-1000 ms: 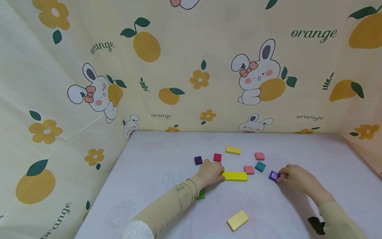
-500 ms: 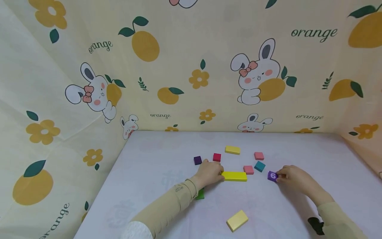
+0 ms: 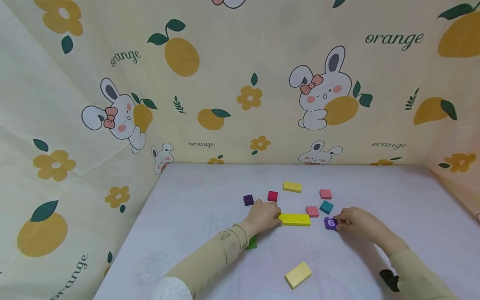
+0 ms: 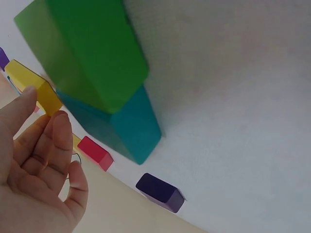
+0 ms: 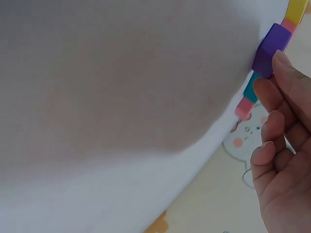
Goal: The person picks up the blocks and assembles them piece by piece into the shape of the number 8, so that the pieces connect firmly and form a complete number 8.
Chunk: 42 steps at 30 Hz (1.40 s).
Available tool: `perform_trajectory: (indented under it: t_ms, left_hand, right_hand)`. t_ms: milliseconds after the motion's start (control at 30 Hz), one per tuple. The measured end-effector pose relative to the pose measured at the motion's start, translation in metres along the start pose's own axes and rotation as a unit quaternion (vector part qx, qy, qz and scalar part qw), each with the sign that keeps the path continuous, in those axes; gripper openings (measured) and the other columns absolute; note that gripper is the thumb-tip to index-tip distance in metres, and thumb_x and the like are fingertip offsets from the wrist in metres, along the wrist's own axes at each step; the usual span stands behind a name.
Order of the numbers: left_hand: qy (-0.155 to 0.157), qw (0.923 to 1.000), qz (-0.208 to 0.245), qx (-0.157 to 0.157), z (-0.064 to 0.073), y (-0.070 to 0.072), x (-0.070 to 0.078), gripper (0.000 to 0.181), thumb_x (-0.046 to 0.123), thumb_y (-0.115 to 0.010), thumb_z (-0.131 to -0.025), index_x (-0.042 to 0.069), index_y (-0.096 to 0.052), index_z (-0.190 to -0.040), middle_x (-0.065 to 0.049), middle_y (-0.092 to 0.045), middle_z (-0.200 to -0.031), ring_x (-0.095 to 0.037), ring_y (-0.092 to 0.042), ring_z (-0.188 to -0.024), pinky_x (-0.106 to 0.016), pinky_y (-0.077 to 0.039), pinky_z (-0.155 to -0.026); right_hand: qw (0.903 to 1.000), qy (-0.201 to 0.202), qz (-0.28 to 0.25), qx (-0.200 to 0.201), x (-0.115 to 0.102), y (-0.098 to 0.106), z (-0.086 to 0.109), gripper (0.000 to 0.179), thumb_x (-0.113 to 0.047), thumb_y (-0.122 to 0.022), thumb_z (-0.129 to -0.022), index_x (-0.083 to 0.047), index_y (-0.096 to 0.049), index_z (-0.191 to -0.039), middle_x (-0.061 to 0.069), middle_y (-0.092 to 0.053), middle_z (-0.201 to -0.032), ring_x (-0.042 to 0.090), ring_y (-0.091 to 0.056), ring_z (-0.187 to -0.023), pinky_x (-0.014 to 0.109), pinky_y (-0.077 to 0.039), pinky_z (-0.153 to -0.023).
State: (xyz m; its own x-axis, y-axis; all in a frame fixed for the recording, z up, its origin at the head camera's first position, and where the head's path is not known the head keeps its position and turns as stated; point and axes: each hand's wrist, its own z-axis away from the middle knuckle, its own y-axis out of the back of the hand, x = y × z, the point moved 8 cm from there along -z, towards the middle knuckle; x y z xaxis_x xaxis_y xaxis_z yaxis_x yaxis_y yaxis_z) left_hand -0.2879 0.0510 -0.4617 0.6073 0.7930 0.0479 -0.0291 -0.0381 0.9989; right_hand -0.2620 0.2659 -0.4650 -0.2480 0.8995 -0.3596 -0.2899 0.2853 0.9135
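Purple block [image 3: 330, 223] pinched between my right fingers [image 5: 267, 93], yellow bar [image 3: 295, 220] between left fingers [image 4: 61, 130]; I'd grip lightly, block level.

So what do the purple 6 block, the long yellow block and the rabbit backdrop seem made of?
Purple 6 block: painted wood or solid plastic; even colour and smooth faces leave both open.
Long yellow block: likewise wood or plastic, smooth, with clean, straight edges.
Rabbit backdrop: probably printed fabric, matte, judging by its soft creases.
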Motion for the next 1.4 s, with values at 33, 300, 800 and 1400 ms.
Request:
perform_trajectory:
  t_ms: [33, 300, 800, 1400]
  left_hand:
    - [0.001, 1.0000, 0.002, 0.000, 0.000, 0.000, 0.000, 0.024, 0.041, -0.066, -0.083, 0.023, -0.073, -0.097, 0.012, -0.063, -0.080, -0.002, -0.047, -0.067, -0.021, -0.030, -0.065]
    - [0.003, 1.0000, 0.007, 0.002, 0.000, -0.001, -0.001, 0.025, 0.041, -0.066, -0.084, 0.022, -0.073, -0.099, 0.012, -0.065, -0.081, -0.002, -0.048, -0.067, -0.021, -0.031, -0.065]
    - [0.007, 0.9999, 0.012, -0.008, 0.001, -0.002, -0.001, 0.025, 0.041, -0.065, -0.084, 0.022, -0.073, -0.099, 0.011, -0.065, -0.082, -0.002, -0.049, -0.069, -0.021, -0.030, -0.065]
    - [-0.004, 1.0000, 0.001, -0.004, 0.001, 0.002, 0.000, 0.025, 0.041, -0.066, -0.083, 0.022, -0.073, -0.098, 0.012, -0.063, -0.079, -0.002, -0.048, -0.066, -0.021, -0.029, -0.063]
  right_hand:
    - [1.0000, 0.003, 0.001, -0.001, -0.003, -0.001, -0.001, 0.029, -0.017, -0.071, -0.079, -0.002, -0.070, -0.103, 0.000, -0.066, -0.088, 0.013, -0.057, -0.079, 0.035, -0.052, -0.073]
    - [0.9990, 0.040, 0.019, 0.002, -0.026, -0.007, -0.003, 0.026, -0.016, -0.072, -0.078, -0.004, -0.071, -0.102, 0.001, -0.069, -0.090, 0.014, -0.060, -0.081, 0.037, -0.053, -0.077]
    - [0.9925, 0.097, 0.070, 0.025, -0.040, -0.011, -0.002, 0.024, -0.016, -0.072, -0.077, -0.007, -0.073, -0.100, -0.008, -0.066, -0.082, 0.003, -0.050, -0.072, 0.021, -0.050, -0.067]
    - [0.9830, 0.135, 0.110, 0.058, -0.059, -0.006, 0.003, 0.025, -0.016, -0.075, -0.074, -0.009, -0.074, -0.098, -0.008, -0.065, -0.079, 0.001, -0.048, -0.069, 0.016, -0.048, -0.064]
